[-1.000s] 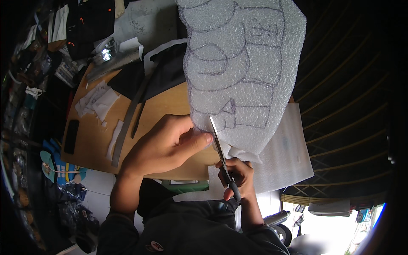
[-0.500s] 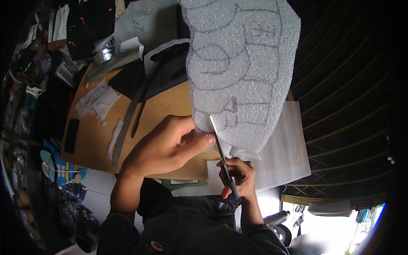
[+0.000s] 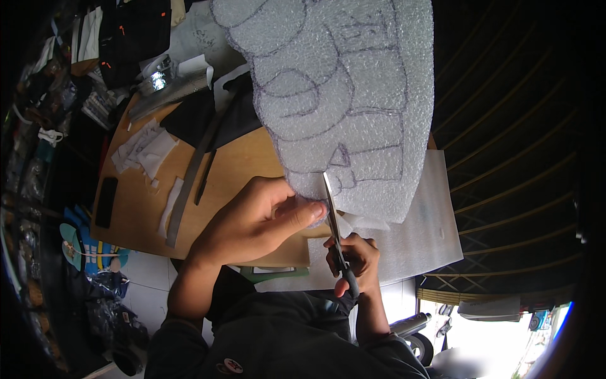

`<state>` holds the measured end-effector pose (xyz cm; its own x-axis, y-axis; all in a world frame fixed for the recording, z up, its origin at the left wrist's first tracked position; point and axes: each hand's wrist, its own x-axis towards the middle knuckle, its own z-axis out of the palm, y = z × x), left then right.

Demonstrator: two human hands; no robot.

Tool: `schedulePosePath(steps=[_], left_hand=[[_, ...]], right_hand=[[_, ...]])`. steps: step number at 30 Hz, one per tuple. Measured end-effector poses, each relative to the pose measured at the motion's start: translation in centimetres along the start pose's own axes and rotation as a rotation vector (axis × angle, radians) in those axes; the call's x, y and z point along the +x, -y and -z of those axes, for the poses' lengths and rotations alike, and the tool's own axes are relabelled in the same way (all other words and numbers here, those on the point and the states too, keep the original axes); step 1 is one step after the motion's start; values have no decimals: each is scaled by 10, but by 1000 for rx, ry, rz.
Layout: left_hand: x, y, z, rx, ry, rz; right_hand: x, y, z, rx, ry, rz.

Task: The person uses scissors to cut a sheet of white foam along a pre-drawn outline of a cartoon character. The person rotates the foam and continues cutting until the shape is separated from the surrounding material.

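Scissors (image 3: pixel 335 230) are being gripped in the curled right hand (image 3: pixel 360 259) while the left hand (image 3: pixel 262 224) is pinching the line-marked foam sheet (image 3: pixel 363 82) above the wooden table (image 3: pixel 233 170) (steady tension is probably helping cleaner cutting).

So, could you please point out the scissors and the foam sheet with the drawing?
Scissors (image 3: pixel 334 226): head view, on the blades.
Foam sheet with the drawing (image 3: pixel 346 104): head view, on its middle.

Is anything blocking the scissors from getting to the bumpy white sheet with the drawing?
Nothing visible is: the scissors in the right hand have a blade over the lower part of the foam sheet. The left hand grips the sheet just left of the blade, not in between.
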<state>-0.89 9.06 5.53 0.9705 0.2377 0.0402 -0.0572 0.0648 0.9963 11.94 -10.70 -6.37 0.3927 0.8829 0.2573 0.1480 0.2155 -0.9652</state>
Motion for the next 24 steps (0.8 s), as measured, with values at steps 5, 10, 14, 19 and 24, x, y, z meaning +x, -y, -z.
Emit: schedulePosePath(steps=[5,10,14,19,24], left_hand=[[1,5,2,215,-31,-54],[0,2,1,142,0,-24],[0,2,1,95,15,-27],[1,7,-2,80,-12,-82],[3,8,1,372,-193,-242]], right_hand=[[1,2,2,-54,8,-23],[-1,1,4,-76,11,-50],[-1,0,3,-62,-10,-53],[-3,-3,6,-110,9,-62],[-2,2,3,-69,-1,-106]])
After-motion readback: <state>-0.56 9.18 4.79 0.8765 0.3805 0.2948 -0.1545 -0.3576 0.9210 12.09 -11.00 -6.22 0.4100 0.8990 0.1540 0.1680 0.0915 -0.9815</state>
